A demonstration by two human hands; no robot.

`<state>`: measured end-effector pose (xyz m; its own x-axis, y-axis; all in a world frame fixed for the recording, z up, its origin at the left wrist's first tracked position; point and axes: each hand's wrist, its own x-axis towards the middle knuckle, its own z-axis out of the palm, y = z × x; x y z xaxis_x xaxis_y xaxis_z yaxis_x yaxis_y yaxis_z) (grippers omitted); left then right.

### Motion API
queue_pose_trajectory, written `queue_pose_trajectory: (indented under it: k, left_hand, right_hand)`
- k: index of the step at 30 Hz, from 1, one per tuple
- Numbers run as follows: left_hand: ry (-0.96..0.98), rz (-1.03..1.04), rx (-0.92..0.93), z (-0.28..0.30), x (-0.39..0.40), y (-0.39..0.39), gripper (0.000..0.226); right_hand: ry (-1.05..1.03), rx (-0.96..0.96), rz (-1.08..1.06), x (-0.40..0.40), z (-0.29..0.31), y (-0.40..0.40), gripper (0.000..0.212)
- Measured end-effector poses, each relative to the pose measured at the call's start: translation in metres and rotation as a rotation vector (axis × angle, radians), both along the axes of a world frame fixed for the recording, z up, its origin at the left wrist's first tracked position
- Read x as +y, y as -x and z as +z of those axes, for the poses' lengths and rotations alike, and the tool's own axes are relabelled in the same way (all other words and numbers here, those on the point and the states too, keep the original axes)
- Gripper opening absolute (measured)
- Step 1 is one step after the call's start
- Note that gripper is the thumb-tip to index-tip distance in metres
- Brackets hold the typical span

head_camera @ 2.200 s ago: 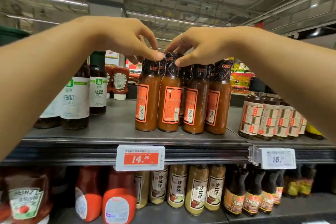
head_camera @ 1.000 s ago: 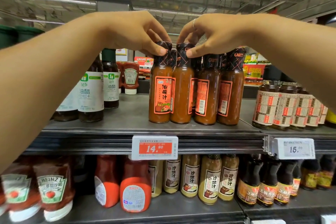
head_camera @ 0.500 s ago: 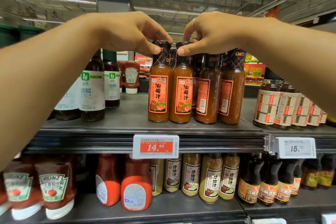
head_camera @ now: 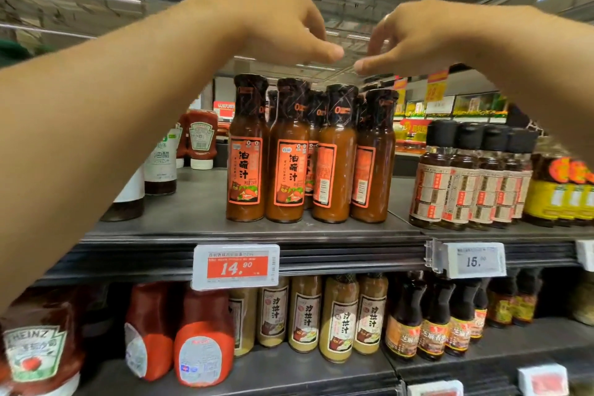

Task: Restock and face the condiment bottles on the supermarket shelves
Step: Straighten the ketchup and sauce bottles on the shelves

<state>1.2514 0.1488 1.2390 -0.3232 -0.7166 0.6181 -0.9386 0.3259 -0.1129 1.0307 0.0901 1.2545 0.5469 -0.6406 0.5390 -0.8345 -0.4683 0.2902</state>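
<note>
Your left hand and right hand hover with fingers loosely curled, holding nothing, thumbs nearly meeting just above the orange sauce bottles, which stand upright together on the grey upper shelf

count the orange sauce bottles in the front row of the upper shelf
4, side by side: leftmost, second, third, rightmost. More caps show behind them, so further bottles are partly hidden.

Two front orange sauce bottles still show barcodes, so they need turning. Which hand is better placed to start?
Right hand: it hovers almost above the barcode-facing bottles, empty. The left hand sits over the faced ones.
</note>
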Motion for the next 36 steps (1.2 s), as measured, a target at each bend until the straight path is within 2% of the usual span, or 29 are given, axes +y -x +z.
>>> queue_pose_trajectory:
  k: [3,6,9,11,17,19,23,27,32,34,36]
  left_hand:
    - [-0.018,0.116,-0.159,0.0,-0.016,0.025,0.083]
    - [-0.036,0.155,-0.217,-0.005,-0.03,0.038,0.089]
    - [-0.098,0.181,-0.313,-0.008,-0.04,0.043,0.086]
    - [-0.091,0.162,-0.313,-0.008,-0.043,0.043,0.078]
    - [-0.162,0.137,-0.311,-0.005,-0.041,0.038,0.059]
    - [-0.203,0.106,-0.287,-0.004,-0.036,0.035,0.054]
    - [-0.241,0.06,-0.239,0.0,-0.029,0.032,0.04]
    - [-0.313,0.017,-0.171,0.004,-0.027,0.028,0.033]
    - [-0.328,0.007,-0.134,0.006,-0.024,0.025,0.034]
    - [-0.297,0.029,-0.132,0.004,-0.022,0.027,0.039]
    - [-0.241,0.076,-0.173,0.003,-0.023,0.028,0.054]
  right_hand:
    - [-0.105,0.052,-0.1,-0.005,-0.007,0.001,0.066]
    - [-0.041,0.113,-0.126,-0.01,-0.013,-0.002,0.058]
    - [-0.047,0.153,-0.168,-0.011,-0.014,-0.002,0.063]
    - [-0.082,0.148,-0.153,-0.011,-0.013,-0.001,0.067]
    - [-0.221,0.037,0.005,-0.011,-0.011,0.007,0.076]
    - [-0.29,-0.007,0.069,-0.009,-0.01,0.01,0.066]
    - [-0.346,-0.082,0.166,-0.01,-0.009,0.016,0.027]
    - [-0.418,-0.135,0.225,-0.01,-0.007,0.02,0.017]
    - [-0.42,-0.148,0.27,-0.007,-0.01,0.02,0.02]
    - [-0.391,-0.156,0.23,-0.004,-0.012,0.018,0.047]
    - [-0.288,-0.049,0.12,-0.003,-0.015,0.015,0.068]
